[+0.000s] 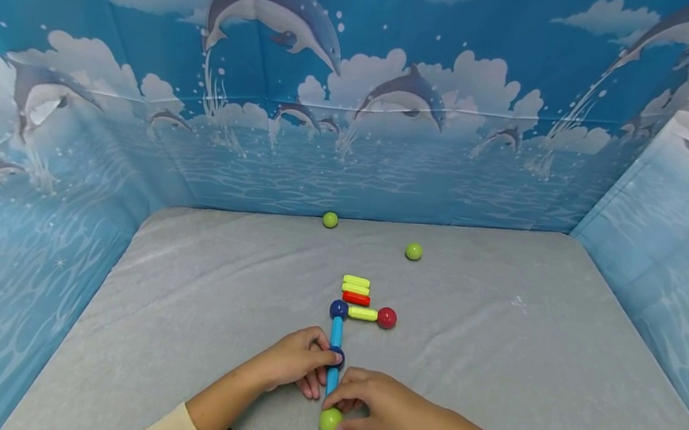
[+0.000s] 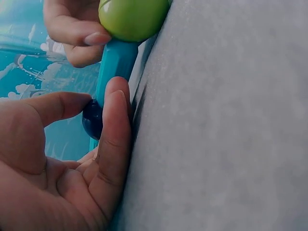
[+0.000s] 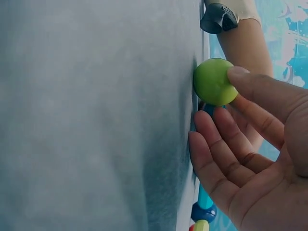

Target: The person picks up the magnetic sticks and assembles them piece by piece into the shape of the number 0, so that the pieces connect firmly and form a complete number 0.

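My left hand pinches a dark blue ball between thumb and fingers, midway along a straight chain of parts on the grey surface. My right hand holds a green ball at the near end, thumb on one side and forefinger on the other. A light blue rod spans these two balls, its end right at the green one. Beyond the left hand, another light blue rod runs to a second dark blue ball. From there a yellow rod extends right to a red ball.
Behind the chain lie a loose red rod and two yellow rods, side by side. Farther back, one green ball sits by the dolphin-print curtain and another green ball lies to its right.
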The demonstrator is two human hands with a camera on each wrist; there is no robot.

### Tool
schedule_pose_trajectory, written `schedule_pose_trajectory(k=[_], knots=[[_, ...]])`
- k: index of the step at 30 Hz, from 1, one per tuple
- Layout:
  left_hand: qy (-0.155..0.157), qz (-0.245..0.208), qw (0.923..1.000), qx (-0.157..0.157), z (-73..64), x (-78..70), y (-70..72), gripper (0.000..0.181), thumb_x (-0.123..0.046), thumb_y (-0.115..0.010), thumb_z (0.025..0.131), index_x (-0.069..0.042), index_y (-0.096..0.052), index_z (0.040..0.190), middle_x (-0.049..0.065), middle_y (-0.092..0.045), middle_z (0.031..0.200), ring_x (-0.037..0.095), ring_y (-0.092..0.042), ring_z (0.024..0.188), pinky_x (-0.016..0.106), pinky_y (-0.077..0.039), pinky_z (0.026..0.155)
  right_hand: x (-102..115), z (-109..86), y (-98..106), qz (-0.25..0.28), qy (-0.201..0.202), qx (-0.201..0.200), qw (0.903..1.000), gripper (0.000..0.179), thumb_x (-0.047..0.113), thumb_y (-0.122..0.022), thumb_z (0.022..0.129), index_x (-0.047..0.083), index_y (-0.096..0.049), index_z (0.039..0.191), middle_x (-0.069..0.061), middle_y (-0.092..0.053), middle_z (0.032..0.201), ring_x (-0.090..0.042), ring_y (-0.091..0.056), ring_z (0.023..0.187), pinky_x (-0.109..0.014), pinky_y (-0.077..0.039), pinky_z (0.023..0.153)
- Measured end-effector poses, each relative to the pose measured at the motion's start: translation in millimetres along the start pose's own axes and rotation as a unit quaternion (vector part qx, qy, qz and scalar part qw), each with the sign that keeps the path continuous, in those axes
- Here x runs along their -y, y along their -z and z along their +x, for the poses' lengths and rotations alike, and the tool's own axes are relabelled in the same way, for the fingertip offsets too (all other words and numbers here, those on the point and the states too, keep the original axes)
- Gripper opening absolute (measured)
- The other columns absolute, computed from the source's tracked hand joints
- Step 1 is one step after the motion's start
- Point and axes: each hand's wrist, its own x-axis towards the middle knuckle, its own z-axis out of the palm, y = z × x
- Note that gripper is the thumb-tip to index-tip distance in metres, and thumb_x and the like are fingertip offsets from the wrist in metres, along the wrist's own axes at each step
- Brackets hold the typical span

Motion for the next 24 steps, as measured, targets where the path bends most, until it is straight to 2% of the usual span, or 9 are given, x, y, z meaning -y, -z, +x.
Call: schedule_pose_trajectory(k=[18, 21, 24], knots=[[-0.012, -0.008, 0.9999, -0.003, 0.7, 1.6, 1.0, 0.030, -0.027, -0.068, 0.095, -0.004, -0.053, 0.106, 0.005, -0.063, 0.068, 0.012, -0.063, 0.047, 0.026, -0.053, 0.044, -2.3, 4.2, 4.6, 0.024, -0.028, 0.004, 0.9993, 0.027, 0.028, -0.076, 0.091, 0.026, -0.072, 0.117, 0.015, -0.063, 0.106, 0.002, -0.062, 0.096, -0.020, -0.054, 0.086], [-0.013, -0.007, 0.9999, -0.003, 0.5, 1.6, 1.0, 0.031, -0.028, -0.069, 0.095, -0.004, -0.053, 0.106, 0.005, -0.063, 0.068, 0.013, -0.063, 0.047, 0.026, -0.054, 0.044, -3.3, 3.9, 9.1, 0.029, -0.024, -0.011, 0.9992, 0.026, 0.027, -0.075, 0.092, 0.024, -0.072, 0.118, 0.010, -0.066, 0.106, 0.000, -0.063, 0.096, -0.021, -0.055, 0.086], [-0.013, -0.005, 0.9999, -0.004, 0.4, 1.7, 1.0, 0.031, -0.028, -0.069, 0.095, -0.004, -0.053, 0.107, 0.006, -0.064, 0.068, 0.013, -0.064, 0.047, 0.026, -0.054, 0.044, -6.5, 3.0, 17.3, 0.024, -0.026, -0.046, 0.9983, 0.025, 0.024, -0.075, 0.093, 0.021, -0.072, 0.118, 0.004, -0.068, 0.106, -0.004, -0.064, 0.095, -0.024, -0.057, 0.085]])
